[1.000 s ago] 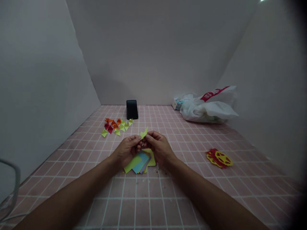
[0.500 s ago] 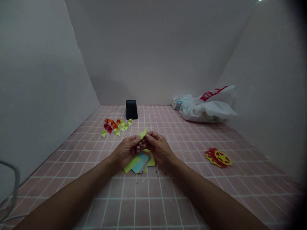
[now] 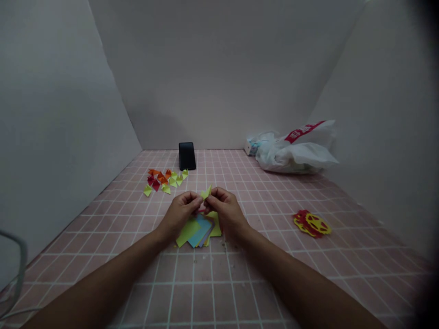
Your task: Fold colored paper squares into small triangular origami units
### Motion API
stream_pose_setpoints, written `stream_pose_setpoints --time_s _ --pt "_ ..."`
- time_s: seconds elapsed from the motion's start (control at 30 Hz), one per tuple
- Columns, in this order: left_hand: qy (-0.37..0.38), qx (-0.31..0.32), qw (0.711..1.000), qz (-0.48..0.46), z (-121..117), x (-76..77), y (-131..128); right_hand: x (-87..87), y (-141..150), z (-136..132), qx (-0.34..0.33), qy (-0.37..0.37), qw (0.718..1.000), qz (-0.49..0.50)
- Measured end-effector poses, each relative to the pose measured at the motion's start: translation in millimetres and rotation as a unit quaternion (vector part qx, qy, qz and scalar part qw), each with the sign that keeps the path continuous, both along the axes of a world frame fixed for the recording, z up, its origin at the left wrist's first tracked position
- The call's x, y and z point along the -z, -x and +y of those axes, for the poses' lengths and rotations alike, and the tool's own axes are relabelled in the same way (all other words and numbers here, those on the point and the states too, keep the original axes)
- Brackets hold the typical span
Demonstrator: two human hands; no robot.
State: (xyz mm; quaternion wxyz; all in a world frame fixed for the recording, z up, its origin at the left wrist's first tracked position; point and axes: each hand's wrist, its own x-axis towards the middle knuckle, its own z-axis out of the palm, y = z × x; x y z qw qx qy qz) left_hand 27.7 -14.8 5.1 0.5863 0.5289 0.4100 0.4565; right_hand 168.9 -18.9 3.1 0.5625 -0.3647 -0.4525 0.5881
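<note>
Between my two hands is a small folded piece of yellow-green paper, held up above the table. My left hand pinches its left side between thumb and fingers. On its right side, my right hand is closed on it the same way. Part of the paper is hidden behind my fingertips, and a pointed flap sticks up. Below the hands lies a fanned pile of paper sheets in yellow-green, light blue and other colours. Several small folded paper pieces in orange, red and yellow-green sit at the far left.
A black phone lies near the back wall. At the back right rests a white plastic bag beside a small box. Red and yellow cut-out shapes are stacked at the right. A grey cable curves at the left edge.
My left fingers have curled in more tightly around the folded paper, and the paper has dipped slightly. The view has shifted a little; the other things stay where they were.
</note>
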Motion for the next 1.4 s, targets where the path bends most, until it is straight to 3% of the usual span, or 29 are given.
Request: stream_pose_setpoints --time_s 0.1,0.2,0.47,0.6,0.8,1.4 --pt "-0.09 -0.071 0.991 0.065 -1 -1.9 0 -4.5 1 -3 0.017 -0.001 0.999 -0.036" --pt "-0.144 -0.077 0.982 0.098 -5 -4.8 0 -7.4 1 -5 0.025 -0.017 0.997 -0.067" --pt "-0.134 -0.04 0.987 0.084 -8 -6.7 0 -1.3 -2 -2 0.037 -0.089 0.985 -0.144" --pt "-0.156 -0.056 0.981 0.101 -7 -6.4 1 -1.1 -3 -3 0.024 -0.127 0.974 -0.184" --pt "-0.192 -0.089 0.965 0.157 -9 -9.0 1 -2.1 -2 -5 0.056 -0.148 0.964 -0.215" --pt "-0.091 -0.037 0.995 0.016 -8 -14.9 -1 -3.7 0 -3 0.01 -0.124 0.988 -0.094"
